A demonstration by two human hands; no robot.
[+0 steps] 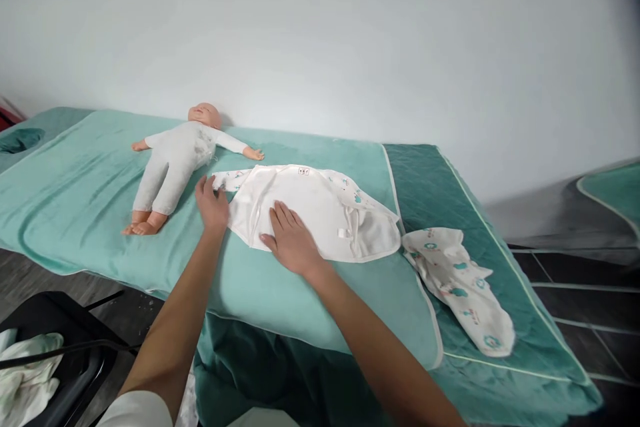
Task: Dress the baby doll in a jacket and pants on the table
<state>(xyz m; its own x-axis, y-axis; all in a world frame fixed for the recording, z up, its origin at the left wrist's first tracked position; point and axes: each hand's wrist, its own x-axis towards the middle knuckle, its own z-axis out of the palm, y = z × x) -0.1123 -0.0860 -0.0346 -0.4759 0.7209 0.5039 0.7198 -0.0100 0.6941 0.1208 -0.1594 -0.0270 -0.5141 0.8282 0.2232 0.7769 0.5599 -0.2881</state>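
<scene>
A white baby shirt [313, 210] lies spread out with its plain inner side up and printed sleeves. My right hand [293, 240] rests flat on its middle, fingers stretched out. At the cuff of the left sleeve, my left hand [212, 203] has its fingers bent, with the sleeve end between thumb and fingers. The right sleeve lies folded along the shirt's upper right side. Just beyond my left hand, a baby doll [175, 153] in a white suit lies on its back with its arms spread.
A light green cover [100, 180] lies over a darker green quilted bed cover [420, 180] against a white wall [320, 60]. To the right is a folded printed baby garment [460, 287]. At lower left, a black chair [65, 320] holds pale cloths [33, 373].
</scene>
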